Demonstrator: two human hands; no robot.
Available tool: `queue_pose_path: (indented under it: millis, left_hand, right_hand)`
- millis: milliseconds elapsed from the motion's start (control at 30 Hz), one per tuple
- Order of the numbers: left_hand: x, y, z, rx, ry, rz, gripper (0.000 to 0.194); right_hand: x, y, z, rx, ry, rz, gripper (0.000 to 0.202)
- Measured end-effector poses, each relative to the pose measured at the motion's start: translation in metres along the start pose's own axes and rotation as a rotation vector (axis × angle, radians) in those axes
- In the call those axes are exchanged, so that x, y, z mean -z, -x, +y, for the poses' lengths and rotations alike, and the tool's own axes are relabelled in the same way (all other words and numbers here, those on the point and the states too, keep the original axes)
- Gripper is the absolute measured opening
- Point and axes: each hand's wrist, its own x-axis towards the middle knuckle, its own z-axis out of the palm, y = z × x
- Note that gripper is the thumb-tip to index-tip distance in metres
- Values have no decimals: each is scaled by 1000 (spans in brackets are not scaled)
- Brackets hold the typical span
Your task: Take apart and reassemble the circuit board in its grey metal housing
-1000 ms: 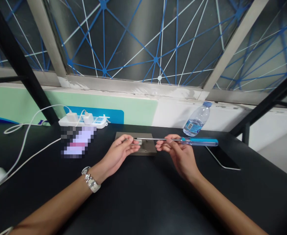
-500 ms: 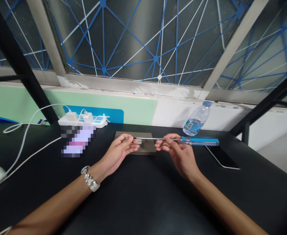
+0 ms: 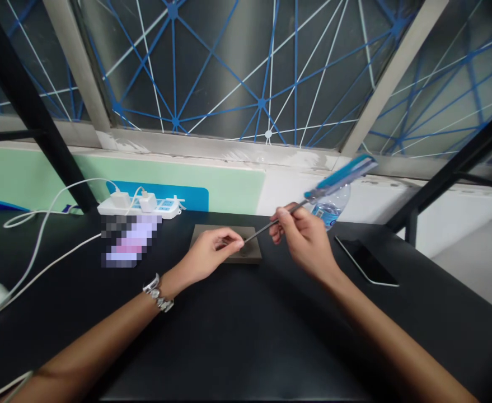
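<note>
My right hand (image 3: 307, 232) grips a screwdriver (image 3: 340, 178) by its thin metal shaft, near the handle. The clear and blue handle tilts up to the right, and the shaft slopes down to the left. At the tip, my left hand (image 3: 212, 251) pinches its thumb and fingertips together; whatever is between them is hidden. The tip meets or nearly meets those fingertips. Under and behind the left hand lies a flat, grey-brown box-like block (image 3: 252, 256) on the black table (image 3: 246, 336). My left fingers cover part of the block's top.
Behind the screwdriver handle stands a water bottle (image 3: 328, 212). A dark phone (image 3: 367, 260) lies on the right. At the back left are a white power strip (image 3: 165, 207) with plugs, trailing white cables (image 3: 46, 246) and a pixelated item (image 3: 132, 240). Black frame posts (image 3: 40, 106) rise on both sides.
The screwdriver has swung from level to tilted, its handle rising in front of the bottle. My right hand has turned with it. My left fingers have moved slightly right and closed into a tighter pinch.
</note>
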Motion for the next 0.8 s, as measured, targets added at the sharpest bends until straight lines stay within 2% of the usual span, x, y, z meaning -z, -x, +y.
queue_pose_path:
  millis: [100,200,300,433,633,800]
  left_hand:
    - [-2,-9,6,-111,-188,-43,16]
    - [-7,-14,2,-128,-177,-55,16]
    - [-13,-15,-10,-110,-139,-18,15]
    - [-16,-13,-18,-110,-144,10,17]
    - [-16,-9,-13,-121,-174,12,19]
    - [-16,-6,-11,-134,-251,-7,20]
  right_hand:
    - [-5,-12,-6,45,244,-133,31]
    - [-14,-16,-5,122,425,-196,31]
    - [-21,-14,1,166,484,-217,31]
    - [-24,-10,9,182,511,-215,32]
    - [-21,-7,8,167,468,-216,33]
    - [-12,-6,7,83,273,-302,21]
